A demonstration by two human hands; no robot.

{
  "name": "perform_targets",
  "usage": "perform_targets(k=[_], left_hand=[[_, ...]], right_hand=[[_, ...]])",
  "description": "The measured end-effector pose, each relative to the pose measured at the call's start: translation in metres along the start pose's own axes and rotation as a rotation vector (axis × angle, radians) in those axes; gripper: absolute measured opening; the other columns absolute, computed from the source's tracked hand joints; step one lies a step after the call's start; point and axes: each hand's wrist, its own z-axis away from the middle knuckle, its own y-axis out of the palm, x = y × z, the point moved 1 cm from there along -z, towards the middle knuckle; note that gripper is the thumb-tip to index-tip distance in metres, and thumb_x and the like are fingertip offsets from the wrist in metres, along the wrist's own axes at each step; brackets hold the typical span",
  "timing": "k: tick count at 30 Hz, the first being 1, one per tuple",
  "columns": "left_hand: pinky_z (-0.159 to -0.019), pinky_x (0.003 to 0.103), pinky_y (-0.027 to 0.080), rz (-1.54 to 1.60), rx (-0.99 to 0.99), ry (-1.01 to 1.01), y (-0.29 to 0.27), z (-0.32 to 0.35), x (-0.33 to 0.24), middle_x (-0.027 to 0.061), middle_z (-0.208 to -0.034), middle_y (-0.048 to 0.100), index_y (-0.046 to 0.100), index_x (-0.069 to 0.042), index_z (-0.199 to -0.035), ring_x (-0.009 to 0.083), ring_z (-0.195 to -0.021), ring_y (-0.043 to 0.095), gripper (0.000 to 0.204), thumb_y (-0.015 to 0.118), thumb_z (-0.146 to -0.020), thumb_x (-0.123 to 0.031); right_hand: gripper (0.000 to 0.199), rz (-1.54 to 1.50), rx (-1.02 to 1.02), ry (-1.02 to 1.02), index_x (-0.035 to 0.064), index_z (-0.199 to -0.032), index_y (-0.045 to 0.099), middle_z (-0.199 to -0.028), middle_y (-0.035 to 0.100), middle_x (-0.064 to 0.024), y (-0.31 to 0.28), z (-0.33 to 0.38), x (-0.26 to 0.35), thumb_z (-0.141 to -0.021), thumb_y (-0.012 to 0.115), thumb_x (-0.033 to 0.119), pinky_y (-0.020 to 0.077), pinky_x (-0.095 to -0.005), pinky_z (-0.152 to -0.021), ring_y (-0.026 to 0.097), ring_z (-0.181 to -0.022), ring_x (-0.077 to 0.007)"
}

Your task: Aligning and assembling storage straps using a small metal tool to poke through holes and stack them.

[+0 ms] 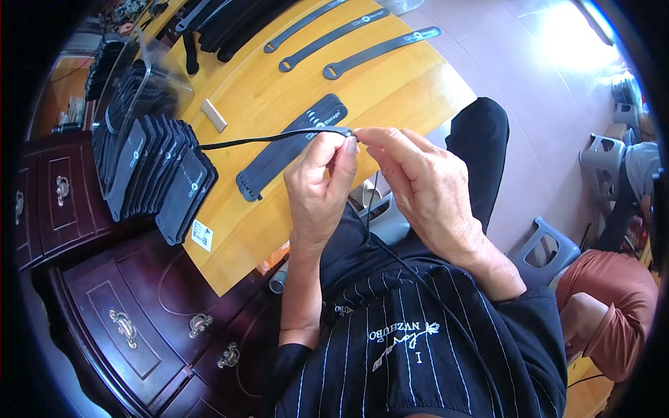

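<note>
Black and slim, a strap (265,138) runs above the desk (240,247) to the person's left hand (317,184), whose fingers pinch it near its end. The right hand (432,184) meets that end, fingers nearly together; whether they grip cannot be told. Working this end seems the step in hand, calling for a steady left hold and fine right fingertip control. Both forearms rise, knuckles bent.

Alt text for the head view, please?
The left hand pinches a black strap near its end, where the right hand meets it, above a yellow wooden table. Stacked straps and three single straps lie on it, with packed straps at left.
</note>
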Motion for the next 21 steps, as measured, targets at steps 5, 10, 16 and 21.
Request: perform_targets(k=[5,10,16,21], left_hand=[[-0.056,0.023,0.044,0.246,-0.100,-0.015,-0.002,0.000,-0.003,0.0037,-0.070,0.062,0.058,0.000,-0.077,0.0077,-0.059,0.053,0.010,0.062,-0.086,-0.002],[-0.052,0.021,0.042,0.134,-0.103,0.051,0.003,0.001,-0.008,0.0036,-0.068,0.060,0.056,-0.001,-0.075,0.0065,-0.054,0.050,0.018,0.058,-0.091,-0.009],[-0.051,0.020,0.040,0.516,-0.168,-0.046,0.002,0.000,-0.003,0.0013,-0.066,0.059,0.058,0.000,-0.079,0.0057,-0.057,0.051,0.019,0.062,-0.092,-0.012],[-0.049,0.019,0.038,0.449,-0.178,-0.073,0.000,-0.001,-0.008,0.0013,-0.063,0.057,0.058,0.001,-0.075,0.0049,-0.053,0.049,0.025,0.066,-0.091,-0.017]], right_hand=[[0.016,-0.243,-0.053,-0.062,0.0084,-0.105,0.060,-0.084,0.064,-0.0128,0.002,-0.004,-0.003,-0.090,0.057,0.011,0.0503,-0.0364,-0.061,0.065,-0.072,-0.0304],[0.014,-0.256,-0.112,-0.032,0.0072,-0.104,0.059,-0.082,0.064,-0.0130,0.006,-0.013,-0.004,-0.091,0.057,0.012,0.0505,-0.0358,-0.063,0.065,-0.074,-0.0305],[0.012,-0.251,-0.069,-0.149,0.0072,-0.101,0.059,-0.081,0.064,-0.0118,-0.001,-0.019,0.003,-0.091,0.058,0.013,0.0507,-0.0359,-0.063,0.066,-0.074,-0.0299],[0.011,-0.324,0.007,-0.143,0.0073,-0.099,0.059,-0.081,0.064,-0.0114,-0.003,-0.018,0.007,-0.090,0.058,0.013,0.0510,-0.0362,-0.063,0.066,-0.075,-0.0309]])
